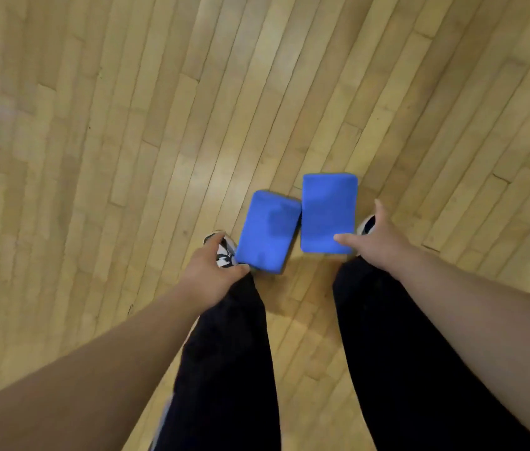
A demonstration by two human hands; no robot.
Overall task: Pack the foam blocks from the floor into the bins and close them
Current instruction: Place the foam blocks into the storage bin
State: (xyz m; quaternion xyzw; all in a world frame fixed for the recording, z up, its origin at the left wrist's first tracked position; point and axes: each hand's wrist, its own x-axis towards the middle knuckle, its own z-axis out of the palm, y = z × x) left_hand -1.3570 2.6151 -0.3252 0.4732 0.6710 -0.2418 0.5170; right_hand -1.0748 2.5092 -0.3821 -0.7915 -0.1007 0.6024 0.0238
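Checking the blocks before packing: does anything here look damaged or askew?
No damage shows. The left foam block, gripped by the left hand, is tilted; the right foam block, in the right hand, sits straighter.

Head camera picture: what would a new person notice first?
The left blue foam block and right blue foam block pop out, side by side in the middle over the pale wooden floor. The left hand grips the first by its near corner; the right hand holds the second by its near end. Black trousers fill the bottom.
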